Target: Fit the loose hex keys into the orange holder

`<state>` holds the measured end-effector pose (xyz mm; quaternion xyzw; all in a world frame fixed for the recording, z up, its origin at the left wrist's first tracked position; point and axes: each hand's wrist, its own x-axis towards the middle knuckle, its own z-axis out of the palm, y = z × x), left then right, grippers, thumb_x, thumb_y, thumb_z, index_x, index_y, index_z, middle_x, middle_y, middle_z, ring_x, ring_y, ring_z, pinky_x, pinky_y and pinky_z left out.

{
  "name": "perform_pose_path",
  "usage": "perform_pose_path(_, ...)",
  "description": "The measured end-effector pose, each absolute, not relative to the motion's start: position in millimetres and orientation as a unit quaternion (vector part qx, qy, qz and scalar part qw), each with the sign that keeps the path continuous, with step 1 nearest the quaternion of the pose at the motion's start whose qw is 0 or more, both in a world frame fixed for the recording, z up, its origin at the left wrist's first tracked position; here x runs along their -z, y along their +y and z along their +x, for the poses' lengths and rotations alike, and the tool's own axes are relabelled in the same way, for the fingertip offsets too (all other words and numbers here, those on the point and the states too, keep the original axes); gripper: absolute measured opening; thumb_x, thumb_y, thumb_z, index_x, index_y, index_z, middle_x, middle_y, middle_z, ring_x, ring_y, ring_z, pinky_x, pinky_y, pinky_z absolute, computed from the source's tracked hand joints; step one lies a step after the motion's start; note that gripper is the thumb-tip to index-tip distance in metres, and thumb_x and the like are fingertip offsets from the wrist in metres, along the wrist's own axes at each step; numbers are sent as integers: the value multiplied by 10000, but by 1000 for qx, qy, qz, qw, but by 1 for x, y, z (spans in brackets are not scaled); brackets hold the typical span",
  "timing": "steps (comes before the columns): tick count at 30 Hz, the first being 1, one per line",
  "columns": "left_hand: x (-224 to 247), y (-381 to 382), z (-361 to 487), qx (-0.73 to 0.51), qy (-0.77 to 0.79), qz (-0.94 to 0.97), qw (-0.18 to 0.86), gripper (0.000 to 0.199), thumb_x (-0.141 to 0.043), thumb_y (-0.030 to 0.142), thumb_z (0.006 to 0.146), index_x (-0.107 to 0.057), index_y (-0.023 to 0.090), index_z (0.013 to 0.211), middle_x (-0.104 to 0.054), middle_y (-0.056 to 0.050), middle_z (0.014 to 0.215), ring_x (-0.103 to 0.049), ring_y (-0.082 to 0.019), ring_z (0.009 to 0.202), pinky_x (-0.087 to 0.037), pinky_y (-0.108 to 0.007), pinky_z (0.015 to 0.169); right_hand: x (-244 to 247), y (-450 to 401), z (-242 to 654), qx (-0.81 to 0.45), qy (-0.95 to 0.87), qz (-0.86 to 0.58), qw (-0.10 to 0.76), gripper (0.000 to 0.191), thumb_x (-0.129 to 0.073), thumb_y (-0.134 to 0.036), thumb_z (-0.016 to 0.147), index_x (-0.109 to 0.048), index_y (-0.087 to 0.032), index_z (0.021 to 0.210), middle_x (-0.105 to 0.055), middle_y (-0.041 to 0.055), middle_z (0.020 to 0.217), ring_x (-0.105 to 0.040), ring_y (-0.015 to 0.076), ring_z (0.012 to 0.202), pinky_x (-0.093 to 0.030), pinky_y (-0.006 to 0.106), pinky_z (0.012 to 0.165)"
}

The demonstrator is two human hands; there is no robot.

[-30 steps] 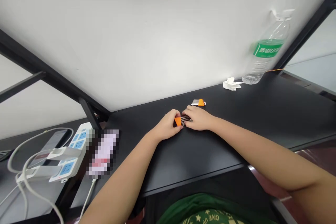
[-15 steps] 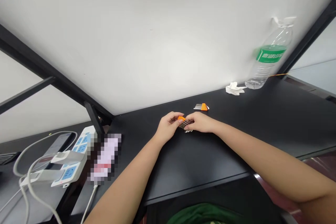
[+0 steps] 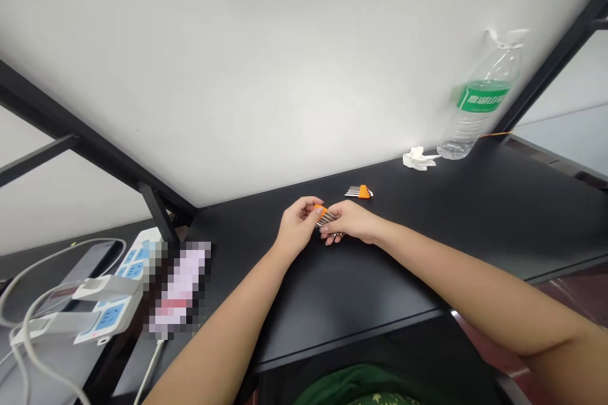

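Observation:
Between my two hands is a hex key set (image 3: 327,218), several silver keys in an orange holder. My left hand (image 3: 297,228) is closed on the orange holder, thumb on the near face. My right hand (image 3: 354,220) is closed around the silver keys, its thumb across them and its fingertips curled beneath. The fingers hide part of the keys. Just behind my right hand, a second hex key set (image 3: 363,192) lies on the black table (image 3: 361,291), its orange holder to the right and key ends pointing left.
At the back right a clear bottle (image 3: 482,98) with a green label leans at the wall, beside a crumpled tissue (image 3: 418,159). On the left are a white power strip (image 3: 114,304) with plugs and cables, a blurred-out phone (image 3: 183,285) and another phone (image 3: 78,278).
My right hand's fingertips now show curled below the keys, where key ends stuck out before. Both hands stay on the set. The whole view has shifted slightly.

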<state>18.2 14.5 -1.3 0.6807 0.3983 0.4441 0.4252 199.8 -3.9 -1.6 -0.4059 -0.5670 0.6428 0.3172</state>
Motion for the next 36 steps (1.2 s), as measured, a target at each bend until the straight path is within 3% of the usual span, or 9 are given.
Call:
perform_pose_path(4,-3,12,17,-380,412,744,364,213,-599,400,937,-647,199,984,-650,9,705,-576,-124,604,-442,-240,592,0,-5,199,-673,-549,-394,301,235,-789,-299,809,-651,-122,877,-730,59,792,-726,130,671,-595,187,586)
perform_pose_path(9,3,9,22,-423,391,685,446,261,-628,450,922,-600,190,937,-631,7,655,-549,-119,522,-395,-229,508,-4,-7,199,-685,-538,-386,304,261,-774,-326,834,-610,-124,826,-707,44,714,-683,108,562,-560,166,502)
perform_pose_path(13,5,13,21,-471,376,664,442,276,-685,445,887,-610,180,910,-626,1,666,-545,-106,532,-402,-216,510,-1,-8,200,-703,-522,-379,298,283,-795,-338,815,-607,-126,810,-705,41,696,-664,95,538,-553,161,502)
perform_pose_path(15,2,21,15,-521,376,622,448,290,-733,435,846,-598,182,891,-591,21,644,-476,-75,479,-366,-198,470,2,-8,201,-702,-529,-387,281,288,-804,-338,802,-614,-121,786,-693,39,668,-662,102,537,-545,166,489)
perform_pose_path(17,-2,30,7,-595,369,542,464,312,-723,462,848,-546,209,891,-414,98,505,-277,-48,374,-235,-181,389,3,-7,202,-689,-542,-402,262,254,-779,-312,818,-624,-117,767,-682,36,648,-666,111,544,-540,173,485)
perform_pose_path(23,4,34,3,-516,398,553,519,294,-675,460,884,-512,217,904,-432,85,542,-296,-51,407,-209,-158,394,-8,-3,213,-533,-657,-496,194,198,-642,-273,902,-588,-147,758,-673,17,665,-642,111,493,-486,188,433)
perform_pose_path(28,13,31,9,-478,410,571,526,233,-638,416,899,-520,218,939,-442,76,564,-313,-56,435,-221,-156,417,-15,-1,227,-411,-723,-547,101,269,-559,-385,952,-565,-172,786,-691,14,722,-617,102,457,-428,203,434)
perform_pose_path(36,13,34,5,-454,440,584,509,246,-650,423,864,-542,214,938,-460,64,579,-339,-64,449,-225,-156,422,-25,-1,227,-329,-736,-584,96,436,-431,-537,1002,-552,-176,788,-644,-6,713,-501,61,405,-372,224,550)
